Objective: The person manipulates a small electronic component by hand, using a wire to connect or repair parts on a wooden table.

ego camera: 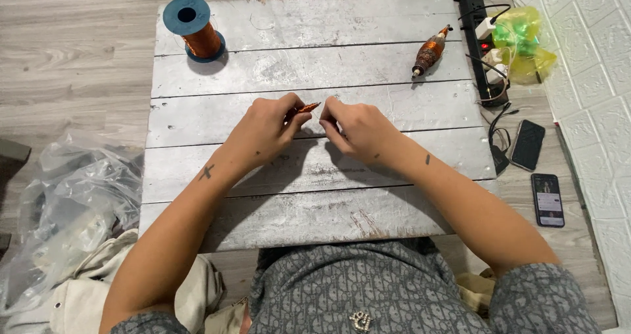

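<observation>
- The left hand point(266, 129) is closed in a pinch grip on a small copper-coloured wound piece point(303, 108), thumb and fingertips meeting around its near end.
- The small copper-coloured wound piece sits just above the middle of the worktop point(315, 196), tilted, with its free tip pointing toward the other hand.
- The right hand point(358, 129) is curled with fingertips drawn together just beside that tip; whether it pinches a fine wire or anything at all is too small to tell.
- Both hands hover close together over the grey, scuffed wooden planks of the worktop, forearms coming in from the lower corners.
- A spool of copper wire point(195, 27) with blue flanges stands upright at the far left corner of the worktop, well apart from the hands.
- A spindle-shaped copper winding point(429, 51) lies tilted near the far right edge.
- On the floor to the right lie a black power strip point(474, 18) with plugs in it, a yellow-green plastic bag point(522, 41) and two phones point(537, 169).
- A clear plastic bag point(72, 202) lies crumpled on the floor at the left.
</observation>
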